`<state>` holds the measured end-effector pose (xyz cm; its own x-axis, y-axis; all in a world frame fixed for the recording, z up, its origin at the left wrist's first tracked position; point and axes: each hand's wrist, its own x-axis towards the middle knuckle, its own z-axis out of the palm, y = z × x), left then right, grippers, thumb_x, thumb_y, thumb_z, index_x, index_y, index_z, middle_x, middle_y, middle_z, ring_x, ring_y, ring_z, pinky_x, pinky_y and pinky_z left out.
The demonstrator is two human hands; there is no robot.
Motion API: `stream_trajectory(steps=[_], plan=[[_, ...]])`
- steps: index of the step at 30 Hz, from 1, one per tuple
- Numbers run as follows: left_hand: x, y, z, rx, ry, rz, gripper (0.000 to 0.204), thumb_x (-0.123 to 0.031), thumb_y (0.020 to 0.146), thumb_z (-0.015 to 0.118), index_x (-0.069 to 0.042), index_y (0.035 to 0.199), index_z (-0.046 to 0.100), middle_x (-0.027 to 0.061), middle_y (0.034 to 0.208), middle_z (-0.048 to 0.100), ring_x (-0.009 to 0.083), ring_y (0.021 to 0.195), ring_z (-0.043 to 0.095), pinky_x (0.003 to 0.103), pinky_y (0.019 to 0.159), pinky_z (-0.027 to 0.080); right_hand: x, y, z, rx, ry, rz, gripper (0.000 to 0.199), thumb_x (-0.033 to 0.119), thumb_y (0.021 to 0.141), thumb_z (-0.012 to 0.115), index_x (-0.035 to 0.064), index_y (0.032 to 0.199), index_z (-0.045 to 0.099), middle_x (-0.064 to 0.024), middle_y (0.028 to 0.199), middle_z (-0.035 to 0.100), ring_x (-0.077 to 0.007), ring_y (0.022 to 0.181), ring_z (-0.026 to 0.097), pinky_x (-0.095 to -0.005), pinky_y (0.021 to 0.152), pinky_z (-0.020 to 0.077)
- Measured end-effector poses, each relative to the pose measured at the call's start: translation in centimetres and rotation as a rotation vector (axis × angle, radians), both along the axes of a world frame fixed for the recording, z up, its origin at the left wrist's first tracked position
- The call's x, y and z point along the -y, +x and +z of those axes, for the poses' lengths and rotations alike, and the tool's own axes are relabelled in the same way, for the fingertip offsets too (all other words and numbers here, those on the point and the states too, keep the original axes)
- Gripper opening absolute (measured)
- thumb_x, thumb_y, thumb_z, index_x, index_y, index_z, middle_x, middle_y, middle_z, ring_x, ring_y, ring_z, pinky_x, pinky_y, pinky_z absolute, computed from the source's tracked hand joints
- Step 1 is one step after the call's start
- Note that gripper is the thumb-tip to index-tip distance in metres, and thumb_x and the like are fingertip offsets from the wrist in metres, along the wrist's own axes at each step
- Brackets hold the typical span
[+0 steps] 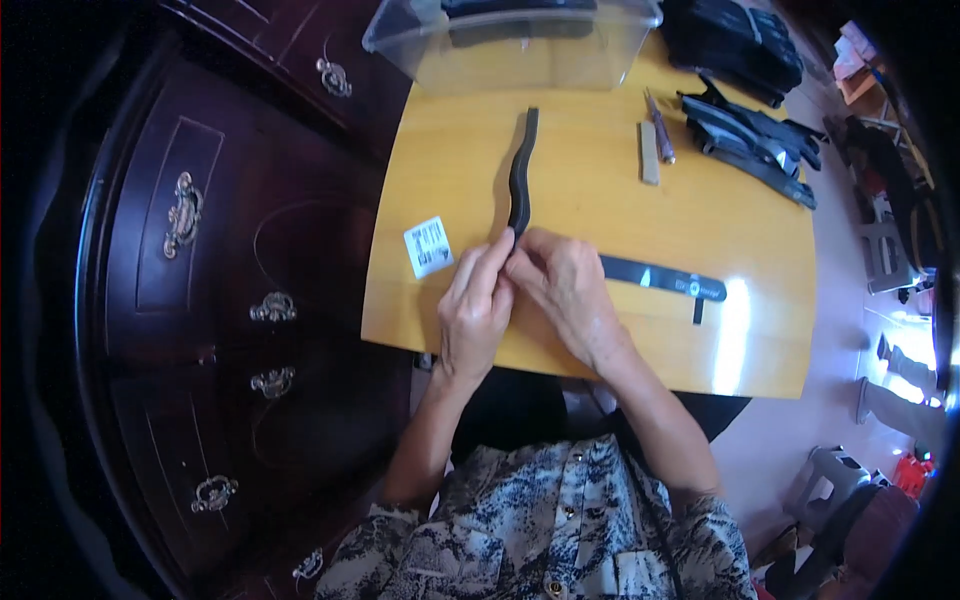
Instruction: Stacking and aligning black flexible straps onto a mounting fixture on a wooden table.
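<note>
A narrow, wavy black strip (520, 175) stretches over the yellow table toward its far side. At the near end of that strip, my left hand (474, 310) is closed, thumb and fingertips pinching it. My right hand (568, 285) meets it from the right, fingers pressed together on the same end. Exactly how the fingertips grip is partly hidden. A flat black band (660, 278) with pale printing reaches out to the right from behind my right hand. Whether it joins the strip is hidden by my hands.
Left of my hands lies a white printed label (429, 247); a small black piece (698, 312) lies below the band. Beyond are a clear plastic bin (520, 65), a grey bar (649, 155), a thin pointed tool (661, 135) and black strapped items (750, 140). Dark cabinets (200, 300) border the table's left.
</note>
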<state>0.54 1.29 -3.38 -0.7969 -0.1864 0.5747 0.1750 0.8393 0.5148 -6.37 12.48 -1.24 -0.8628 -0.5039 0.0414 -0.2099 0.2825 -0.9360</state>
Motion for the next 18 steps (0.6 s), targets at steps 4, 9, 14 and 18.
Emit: stream_trajectory(steps=[4, 9, 14, 18], plan=[[-0.3, 0.8, 1.0, 0.043, 0.205, 0.005, 0.042, 0.013, 0.073, 0.062, 0.001, 0.113, 0.059, 0.0130, 0.096, 0.062, 0.0246, 0.085, 0.064, 0.031, 0.074, 0.052, 0.3, 0.2, -0.2, 0.080, -0.095, 0.020, 0.020, 0.011, 0.078, 0.061, -0.0012, 0.066, 0.050, -0.0081, 0.054, 0.046, -0.0072, 0.053, 0.044, -0.0266, 0.050, 0.0394], [-0.2, 1.3, 0.2, -0.017, 0.723, 0.037, 0.031, 0.014, 0.076, 0.061, 0.002, 0.105, 0.060, 0.0077, 0.096, 0.061, 0.0127, 0.086, 0.060, 0.024, 0.075, 0.050, 1.0, 0.6, -0.2, 0.078, -0.251, 0.067, 0.020, 0.007, 0.074, 0.063, -0.0003, 0.062, 0.049, -0.0061, 0.052, 0.044, -0.0080, 0.050, 0.042, -0.0271, 0.046, 0.0367], [1.2, 1.0, 1.4, 0.018, 1.094, 0.019, 0.023, 0.010, 0.085, 0.052, 0.004, 0.107, 0.058, 0.0044, 0.096, 0.059, 0.0062, 0.083, 0.056, 0.018, 0.074, 0.045, 1.0, 0.5, -0.6, 0.318, -0.381, 0.179, 0.019, 0.004, 0.076, 0.060, 0.0016, 0.065, 0.045, 0.0032, 0.057, 0.041, -0.0035, 0.058, 0.038, -0.0220, 0.048, 0.0332], [1.1, 0.8, 2.6, 0.044, 1.083, 0.004, 0.022, 0.004, 0.087, 0.054, 0.003, 0.109, 0.058, 0.0032, 0.094, 0.059, 0.0068, 0.081, 0.054, 0.019, 0.075, 0.044, 1.1, -0.5, -0.4, 0.276, -0.385, 0.232, 0.017, 0.003, 0.075, 0.060, 0.0019, 0.066, 0.046, 0.0007, 0.058, 0.042, -0.0051, 0.056, 0.038, -0.0232, 0.049, 0.0347]])
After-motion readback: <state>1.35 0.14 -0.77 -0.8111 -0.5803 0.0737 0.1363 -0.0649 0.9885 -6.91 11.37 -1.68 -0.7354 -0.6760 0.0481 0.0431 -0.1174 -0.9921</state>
